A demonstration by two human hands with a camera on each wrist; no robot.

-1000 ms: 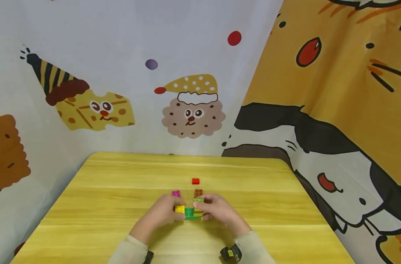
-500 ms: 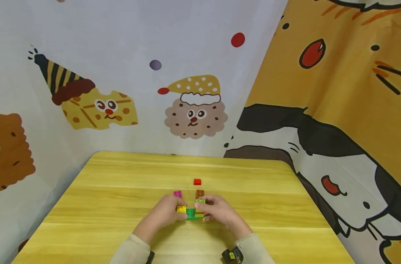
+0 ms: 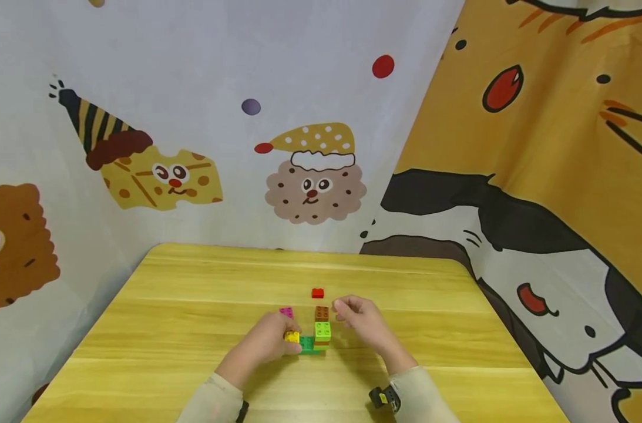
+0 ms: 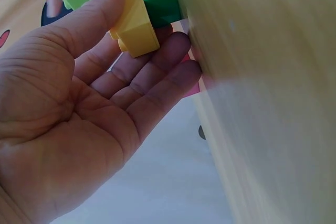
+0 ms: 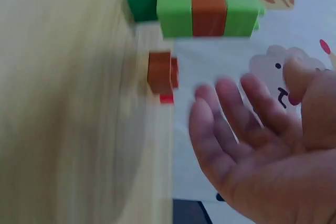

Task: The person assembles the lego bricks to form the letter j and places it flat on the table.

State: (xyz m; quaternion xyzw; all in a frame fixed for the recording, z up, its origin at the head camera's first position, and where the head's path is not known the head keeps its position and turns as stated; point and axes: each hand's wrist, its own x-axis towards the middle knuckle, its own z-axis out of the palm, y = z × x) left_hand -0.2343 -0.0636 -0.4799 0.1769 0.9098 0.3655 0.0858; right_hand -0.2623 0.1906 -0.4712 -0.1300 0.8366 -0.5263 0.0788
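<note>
My left hand (image 3: 268, 341) pinches a yellow toy brick (image 4: 139, 27) between thumb and fingers. That brick sits on the left end of a green brick (image 3: 306, 344). On the green brick's right end rises a stack of lime (image 3: 323, 332), brown (image 5: 208, 6) and lime bricks. To the right of the stack, my right hand (image 3: 367, 324) is raised off the table, holding nothing, its fingers loosely bent. A loose brown brick (image 3: 322, 313) lies just behind the stack. A pink brick (image 3: 286, 311) lies behind the left hand, partly covered by it.
A red brick (image 3: 318, 293) lies farther back on the wooden table (image 3: 194, 276). Behind the table hangs a cartoon-printed cloth (image 3: 194, 70), which also runs along the right side.
My right hand has let go of the lime and brown stack and moved right and away from me. My left hand stays at the yellow brick.
</note>
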